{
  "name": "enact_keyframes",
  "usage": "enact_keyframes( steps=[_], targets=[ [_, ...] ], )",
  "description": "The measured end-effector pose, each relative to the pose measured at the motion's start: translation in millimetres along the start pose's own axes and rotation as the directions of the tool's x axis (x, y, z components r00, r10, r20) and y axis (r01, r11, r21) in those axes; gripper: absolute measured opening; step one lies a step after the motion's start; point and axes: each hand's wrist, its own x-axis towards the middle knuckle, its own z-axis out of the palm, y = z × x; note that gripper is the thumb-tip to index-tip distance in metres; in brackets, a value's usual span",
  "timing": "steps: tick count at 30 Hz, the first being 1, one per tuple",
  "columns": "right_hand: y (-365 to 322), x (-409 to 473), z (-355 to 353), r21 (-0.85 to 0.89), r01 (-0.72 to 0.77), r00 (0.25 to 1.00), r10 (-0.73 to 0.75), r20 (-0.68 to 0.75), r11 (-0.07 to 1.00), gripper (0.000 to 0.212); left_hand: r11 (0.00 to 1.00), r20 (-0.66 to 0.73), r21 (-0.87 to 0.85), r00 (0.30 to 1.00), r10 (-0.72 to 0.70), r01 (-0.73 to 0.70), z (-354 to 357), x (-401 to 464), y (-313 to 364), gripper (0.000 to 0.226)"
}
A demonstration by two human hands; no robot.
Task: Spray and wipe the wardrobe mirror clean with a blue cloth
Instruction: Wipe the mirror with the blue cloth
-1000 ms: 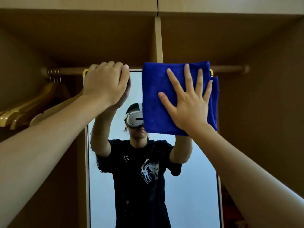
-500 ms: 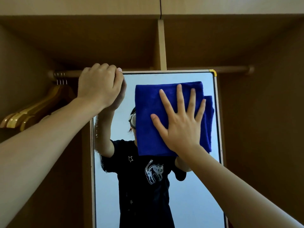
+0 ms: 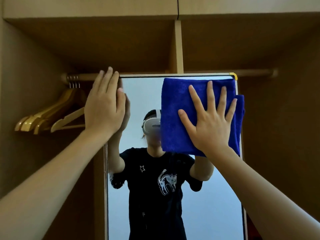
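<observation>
A tall framed mirror [image 3: 143,94] stands inside the wooden wardrobe, reflecting me. A folded blue cloth [image 3: 174,115] lies flat against the mirror's upper right part, its right edge reaching the frame. My right hand [image 3: 209,123] presses on the cloth with fingers spread and straight. My left hand [image 3: 105,104] rests flat with straight fingers on the mirror's top left corner, covering that corner. No spray bottle is in view.
A wooden rail [image 3: 81,77] runs behind the mirror's top, with several wooden hangers [image 3: 52,116] bunched at its left end. A vertical divider [image 3: 178,47] rises above the mirror. Wardrobe walls close in on both sides.
The cloth and my right hand slid down the glass, then back up and right to the top right corner. My left hand uncurled from gripping the top corner to lying flat.
</observation>
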Motion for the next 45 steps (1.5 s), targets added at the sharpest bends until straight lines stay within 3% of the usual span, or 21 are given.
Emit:
enact_keyframes(
  steps=[2,4,6,8,11,17,22,28,32,37,45],
  targets=[
    [-0.8,-1.4,0.2,-0.002,-0.003,1.0,0.003,-0.004,1.0,0.068,0.986,-0.009,-0.123,0.994,-0.113,0.111,-1.4,-24.1,0.0,0.051],
    [-3.0,-3.3,0.9,-0.007,-0.005,1.0,0.005,-0.004,1.0,0.068,0.91,0.014,-0.296,0.954,-0.3,0.291,-3.3,-45.0,-0.8,0.052],
    [-7.1,-6.2,1.6,-0.006,-0.01,1.0,0.01,0.001,1.0,0.067,0.759,0.113,-0.459,0.878,-0.466,0.462,-4.1,-60.8,-2.8,0.05],
    [-13.4,-9.6,2.2,-0.006,-0.009,1.0,0.009,0.01,1.0,0.069,0.601,0.215,-0.594,0.826,-0.522,0.534,-1.7,-76.6,-4.7,0.046],
    [-28.2,-16.1,3.8,-0.012,0.012,0.999,-0.012,0.034,1.0,0.077,0.471,0.302,-0.681,0.802,-0.515,0.56,3.5,-102.4,-6.7,0.044],
    [-59.6,-17.6,6.0,-0.037,0.028,0.997,-0.026,0.07,0.999,0.091,0.443,0.356,-0.703,0.814,-0.458,0.557,4.9,-141.8,-1.8,0.046],
    [-82.2,-3.1,7.3,-0.026,0.06,0.997,-0.059,0.048,0.998,0.086,0.437,0.36,-0.724,0.832,-0.422,0.534,1.3,-146.6,1.5,0.047],
    [-109.3,3.6,9.5,-0.023,0.08,0.997,-0.079,0.019,0.997,0.077,0.293,0.418,-0.787,0.819,-0.394,0.543,-3.6,-144.5,7.9,0.043],
    [-110.2,-3.4,11.3,-0.031,0.104,0.995,-0.104,0.011,0.994,0.066,0.303,0.414,-0.794,0.833,-0.367,0.527,-4.2,-145.0,5.8,0.047],
    [-113.4,-31.5,15.8,-0.057,0.133,0.991,-0.131,0.041,0.989,0.066,0.168,0.454,-0.833,0.825,-0.335,0.527,2.3,-147.8,-4.5,0.051],
    [-130.5,1.8,14.4,-0.042,0.181,0.983,-0.18,0.038,0.983,0.068,0.154,0.443,-0.844,0.829,-0.343,0.514,7.1,-150.0,-5.3,0.049]
  ],
)
